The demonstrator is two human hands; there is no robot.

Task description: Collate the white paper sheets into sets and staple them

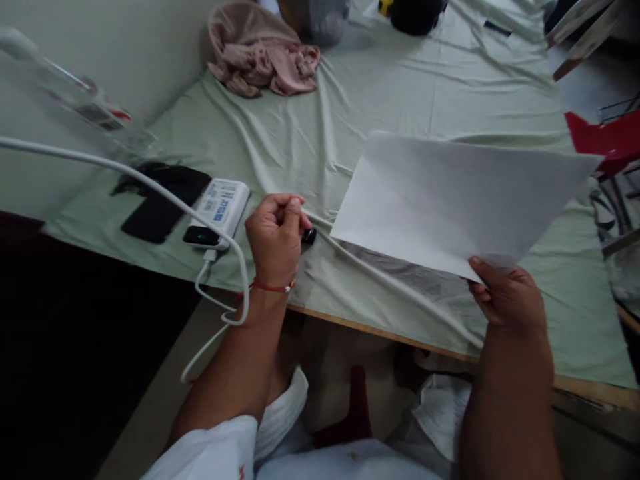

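Observation:
My right hand (510, 293) pinches a blank white sheet of paper (450, 193) by its near edge, thumb on top. The sheet is lifted and tilted over the cloth-covered table. Left of the sheet, my left hand (277, 230) is closed with thumb and fingers pressed together. What it holds, if anything, is hidden. A small black object (309, 236) shows beside its fingers, too little visible to name. Close to that hand lies a white power bank (223, 207) with a white cable (210, 255) plugged into it.
A dark phone-like slab (153, 217) lies by the power bank. At the back of the green tablecloth (385, 93) are a crumpled pink cloth (265, 60), a grey container (320, 20) and a black round object (416, 15). A clear plastic bottle (95, 110) appears at left, a red item (607, 143) at right.

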